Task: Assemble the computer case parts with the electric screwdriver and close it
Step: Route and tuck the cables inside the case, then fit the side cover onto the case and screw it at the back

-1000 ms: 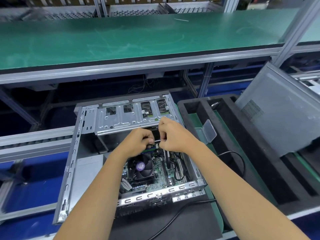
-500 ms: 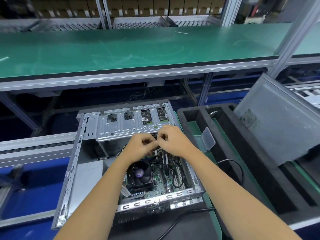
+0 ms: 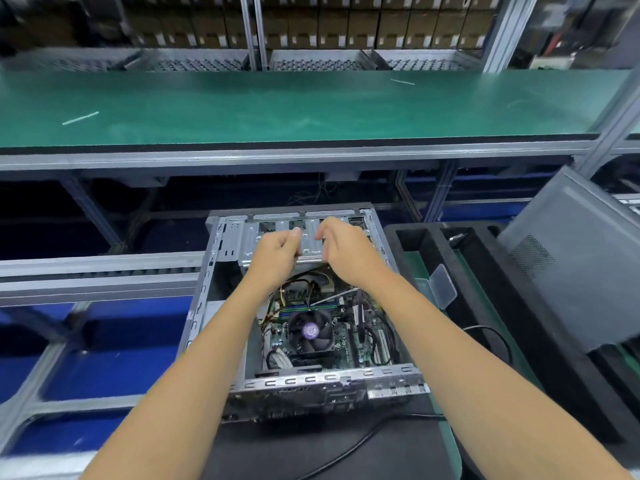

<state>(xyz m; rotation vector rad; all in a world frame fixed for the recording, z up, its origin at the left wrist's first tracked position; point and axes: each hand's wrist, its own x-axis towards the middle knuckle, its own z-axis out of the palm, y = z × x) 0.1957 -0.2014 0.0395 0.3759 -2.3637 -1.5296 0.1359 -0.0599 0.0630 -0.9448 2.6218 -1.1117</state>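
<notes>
The open computer case [image 3: 202, 306] lies flat in front of me with its motherboard and black CPU fan [image 3: 310, 330] exposed. At its far end sits the silver drive cage [image 3: 239, 240]. Both hands are over the cage's near edge. My left hand [image 3: 277, 252] is curled there with the thumb up. My right hand [image 3: 346, 252] has its fingers on top of the cage and its thumb under the edge. The grey side panel [image 3: 571, 265] leans at the right, off the case. No electric screwdriver is plainly visible.
A black foam tray [image 3: 485, 306] with slots stands right of the case, with a small clear plastic box [image 3: 441, 285] beside it. A black cable [image 3: 346, 452] runs across the mat near me. A green shelf [image 3: 311, 109] spans above and behind.
Both hands have left the cables inside the case and moved away from me, up onto the drive cage. The view has tilted upward.
</notes>
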